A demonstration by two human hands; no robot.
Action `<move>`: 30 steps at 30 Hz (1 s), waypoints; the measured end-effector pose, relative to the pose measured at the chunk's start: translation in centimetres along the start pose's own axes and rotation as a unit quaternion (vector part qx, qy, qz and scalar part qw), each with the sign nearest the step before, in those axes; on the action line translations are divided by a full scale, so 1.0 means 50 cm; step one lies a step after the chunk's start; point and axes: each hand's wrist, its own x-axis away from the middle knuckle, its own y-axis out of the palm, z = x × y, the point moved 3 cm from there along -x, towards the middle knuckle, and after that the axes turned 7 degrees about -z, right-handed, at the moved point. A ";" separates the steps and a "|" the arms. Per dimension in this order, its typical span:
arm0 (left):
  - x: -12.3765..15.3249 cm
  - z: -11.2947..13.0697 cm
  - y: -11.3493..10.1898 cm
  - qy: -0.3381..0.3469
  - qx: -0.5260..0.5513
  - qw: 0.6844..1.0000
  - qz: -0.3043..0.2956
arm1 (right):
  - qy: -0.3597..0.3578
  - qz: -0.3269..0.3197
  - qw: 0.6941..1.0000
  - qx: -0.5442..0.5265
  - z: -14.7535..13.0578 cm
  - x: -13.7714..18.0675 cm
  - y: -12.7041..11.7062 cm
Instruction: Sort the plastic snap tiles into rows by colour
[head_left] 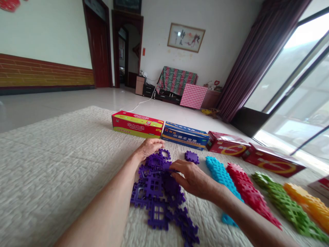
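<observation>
A loose pile of purple interlocking plastic tiles lies on the quilted cover, some with window-like openings. At the far end of the pile is my left hand, its fingers curled together beside a purple frame-shaped tile; what is between the fingertips is hidden. My right hand reaches over the right side of the pile, with thumb and fingers closed on a purple tile. A single purple tile lies flat apart from the pile, beyond my right hand.
Rows of blue, red, green and yellow tiles run along the right. Behind them stand a red-and-yellow box, a blue box and dark red boxes. The quilted cover spreads left.
</observation>
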 end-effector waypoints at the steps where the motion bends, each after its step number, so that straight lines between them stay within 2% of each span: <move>1: 0.001 0.001 0.000 -0.002 -0.001 1.000 0.001 | 0.004 0.005 1.000 0.000 -0.002 0.001 -0.002; 4: 0.002 0.003 0.002 -0.005 0.002 1.000 -0.001 | 0.023 0.048 0.999 -0.004 0.001 0.012 -0.016; 7: 0.001 0.002 0.001 -0.007 0.006 1.000 -0.001 | 0.075 0.083 0.994 -0.018 0.021 0.033 -0.043; 11: -0.003 -0.001 0.000 -0.002 0.008 1.000 -0.003 | 0.121 0.024 0.992 0.006 0.048 0.059 -0.068; 17: -0.004 -0.004 -0.002 -0.001 0.001 1.000 -0.005 | 0.083 -0.085 0.993 0.008 0.052 0.065 -0.044; 19: -0.003 -0.002 -0.002 -0.002 -0.001 1.000 -0.001 | 0.083 -0.092 0.992 0.011 0.052 0.064 -0.034; 24: 0.001 0.002 0.000 -0.008 -0.007 1.000 0.004 | 0.088 -0.050 0.993 0.054 0.062 0.078 -0.044; 30: 0.001 0.001 0.000 -0.007 -0.003 1.000 -0.001 | 0.077 -0.098 0.992 0.033 0.071 0.092 -0.047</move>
